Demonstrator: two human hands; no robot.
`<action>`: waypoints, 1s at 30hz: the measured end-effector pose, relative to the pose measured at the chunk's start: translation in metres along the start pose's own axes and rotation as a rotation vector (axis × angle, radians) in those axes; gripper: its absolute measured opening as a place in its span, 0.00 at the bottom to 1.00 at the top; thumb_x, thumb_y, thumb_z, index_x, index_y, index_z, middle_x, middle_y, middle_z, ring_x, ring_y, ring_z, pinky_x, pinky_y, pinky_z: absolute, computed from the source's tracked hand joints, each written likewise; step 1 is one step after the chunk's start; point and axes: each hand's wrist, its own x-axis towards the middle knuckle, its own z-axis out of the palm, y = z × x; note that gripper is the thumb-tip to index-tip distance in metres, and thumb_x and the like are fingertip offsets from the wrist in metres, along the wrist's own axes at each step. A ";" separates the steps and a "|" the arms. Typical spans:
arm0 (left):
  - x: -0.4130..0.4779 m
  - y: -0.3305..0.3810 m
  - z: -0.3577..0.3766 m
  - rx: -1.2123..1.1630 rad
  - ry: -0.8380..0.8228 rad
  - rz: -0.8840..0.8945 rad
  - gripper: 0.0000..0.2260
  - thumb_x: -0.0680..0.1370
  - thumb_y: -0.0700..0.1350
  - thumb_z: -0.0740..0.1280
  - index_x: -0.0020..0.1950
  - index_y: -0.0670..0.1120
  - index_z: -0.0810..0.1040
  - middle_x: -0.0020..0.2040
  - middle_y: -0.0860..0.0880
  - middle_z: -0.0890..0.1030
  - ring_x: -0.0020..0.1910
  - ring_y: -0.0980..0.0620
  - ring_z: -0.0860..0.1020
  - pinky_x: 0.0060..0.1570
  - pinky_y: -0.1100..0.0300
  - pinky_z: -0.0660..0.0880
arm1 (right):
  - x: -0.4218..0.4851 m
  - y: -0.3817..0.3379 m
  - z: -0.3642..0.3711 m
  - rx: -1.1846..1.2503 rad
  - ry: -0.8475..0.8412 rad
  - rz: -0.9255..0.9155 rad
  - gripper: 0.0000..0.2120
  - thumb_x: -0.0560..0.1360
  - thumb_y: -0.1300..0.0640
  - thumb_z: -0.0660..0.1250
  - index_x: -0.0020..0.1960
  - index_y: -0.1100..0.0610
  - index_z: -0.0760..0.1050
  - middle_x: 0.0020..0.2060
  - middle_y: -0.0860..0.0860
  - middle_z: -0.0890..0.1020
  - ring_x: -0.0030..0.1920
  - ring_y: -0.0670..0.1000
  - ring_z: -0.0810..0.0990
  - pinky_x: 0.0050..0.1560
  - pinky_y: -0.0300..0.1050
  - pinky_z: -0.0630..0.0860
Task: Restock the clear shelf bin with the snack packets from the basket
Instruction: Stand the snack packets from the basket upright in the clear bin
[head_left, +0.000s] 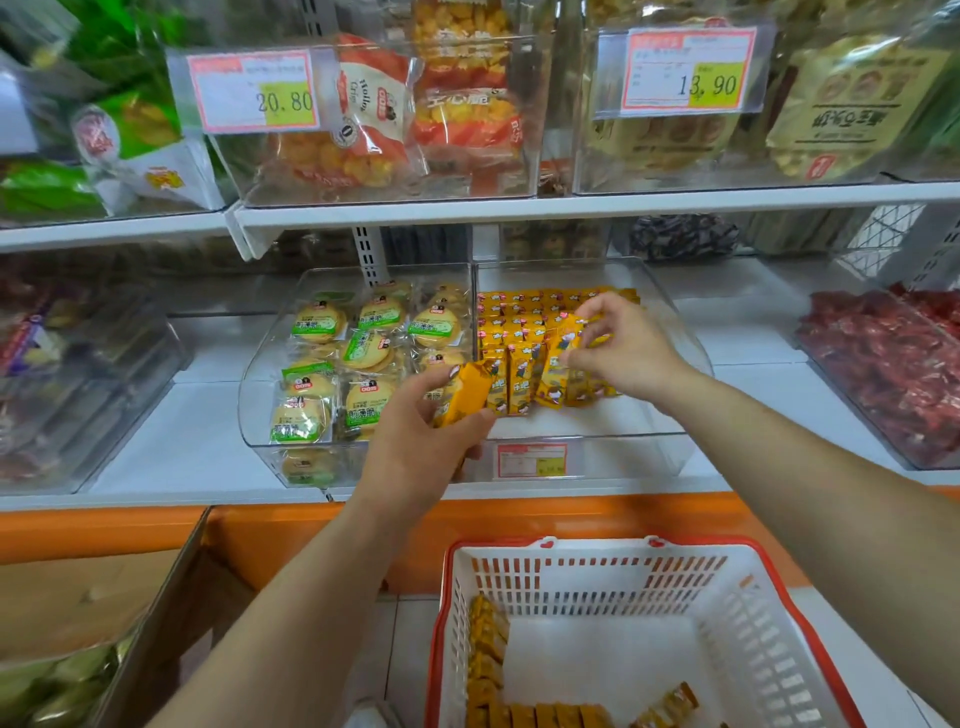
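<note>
A clear shelf bin (587, 452) on the middle shelf holds rows of yellow snack packets (519, 317) in its right compartment. My left hand (421, 441) grips a few yellow packets (467, 392) at the bin's front left. My right hand (623, 345) pinches one yellow packet (563, 338) above the standing row inside the bin. Below, a white basket with a red rim (769, 613) stands on the floor, with several more yellow packets (488, 649) along its left and near walls.
The bin's left compartment holds round green-labelled biscuit packs (363, 358). A clear bin of red packets (883, 364) stands at the right. Bagged snacks with price tags (254, 91) fill the upper shelf. A cardboard box (104, 597) sits lower left, beside an orange shelf base (311, 530).
</note>
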 end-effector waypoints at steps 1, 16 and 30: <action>0.002 -0.001 -0.002 0.000 -0.003 -0.020 0.20 0.79 0.43 0.73 0.69 0.48 0.74 0.45 0.44 0.85 0.34 0.54 0.83 0.33 0.60 0.79 | 0.009 0.004 0.007 -0.100 -0.010 -0.033 0.20 0.67 0.60 0.79 0.51 0.49 0.72 0.38 0.48 0.78 0.37 0.52 0.77 0.41 0.47 0.75; 0.005 0.005 -0.002 -0.148 -0.065 -0.055 0.19 0.79 0.42 0.72 0.69 0.51 0.75 0.53 0.50 0.82 0.47 0.50 0.85 0.44 0.52 0.84 | 0.040 0.035 0.048 -0.406 -0.037 0.021 0.29 0.70 0.60 0.76 0.68 0.56 0.70 0.43 0.51 0.81 0.46 0.55 0.79 0.41 0.42 0.69; -0.022 0.015 0.054 0.010 -0.258 0.104 0.25 0.72 0.41 0.79 0.66 0.55 0.78 0.55 0.54 0.81 0.42 0.57 0.84 0.38 0.59 0.82 | -0.124 -0.029 -0.031 0.464 -0.179 0.028 0.18 0.80 0.56 0.66 0.66 0.40 0.75 0.51 0.51 0.81 0.48 0.52 0.85 0.42 0.46 0.80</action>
